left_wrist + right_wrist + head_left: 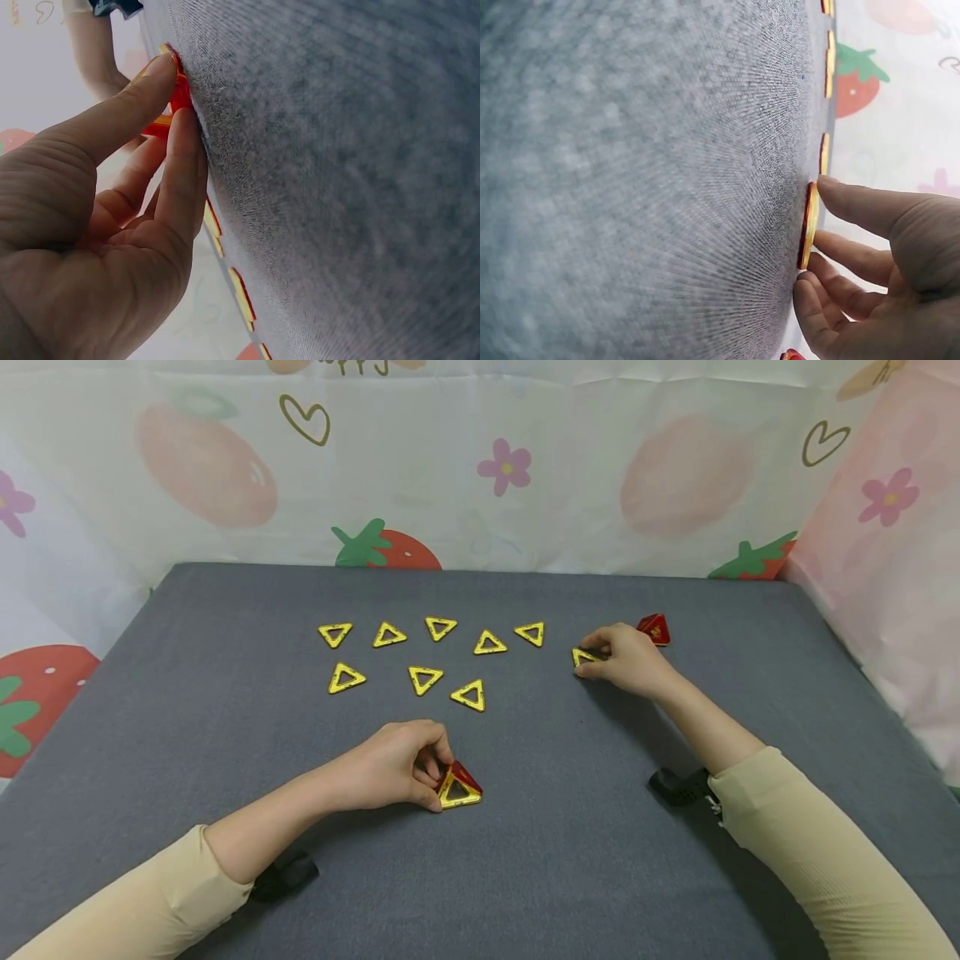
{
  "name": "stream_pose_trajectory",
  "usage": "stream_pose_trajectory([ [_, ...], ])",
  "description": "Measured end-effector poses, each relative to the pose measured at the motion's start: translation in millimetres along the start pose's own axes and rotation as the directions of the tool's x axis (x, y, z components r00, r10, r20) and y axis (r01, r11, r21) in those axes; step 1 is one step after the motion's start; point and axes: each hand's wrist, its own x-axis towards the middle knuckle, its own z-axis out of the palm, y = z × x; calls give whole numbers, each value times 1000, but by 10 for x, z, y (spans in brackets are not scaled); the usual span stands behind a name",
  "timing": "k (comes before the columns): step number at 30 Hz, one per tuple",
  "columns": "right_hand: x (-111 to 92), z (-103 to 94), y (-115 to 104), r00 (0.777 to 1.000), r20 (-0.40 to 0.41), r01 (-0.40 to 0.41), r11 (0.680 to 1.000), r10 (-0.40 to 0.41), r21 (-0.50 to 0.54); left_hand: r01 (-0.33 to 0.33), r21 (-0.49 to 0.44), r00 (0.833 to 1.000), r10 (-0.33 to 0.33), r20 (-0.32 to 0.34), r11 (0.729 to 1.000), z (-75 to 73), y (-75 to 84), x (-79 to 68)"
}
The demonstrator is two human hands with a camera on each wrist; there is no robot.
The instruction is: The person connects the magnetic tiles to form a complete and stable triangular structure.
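Observation:
Near the table's front middle, my left hand (393, 767) grips a small pyramid (467, 777) built of red and yellow triangular magnetic tiles. The left wrist view has thumb and fingers on either side of this pyramid (180, 94), low over the grey cloth. Further back on the right, my right hand (633, 658) pinches a yellow triangular magnetic tile (576, 659) between thumb and fingers. Seen edge-on in the right wrist view, that tile (808, 229) lies flat at the cloth and shows a red underside. Part of it is hidden by the fingers in the head view.
Several loose yellow triangular tiles (491, 651) lie in two uneven rows across the back middle. Just behind my right hand stands a red pyramid (656, 628). Grey cloth (540, 860) covers the table, and a printed curtain (570, 527) hangs along its far edge.

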Motion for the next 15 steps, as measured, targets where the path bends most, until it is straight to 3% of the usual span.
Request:
stream_pose_trajectory([
  [15, -5, 18, -24, 999, -30, 30, 999, -32, -35, 5, 2, 1000, -5, -1, 1000, 1, 4, 7],
])
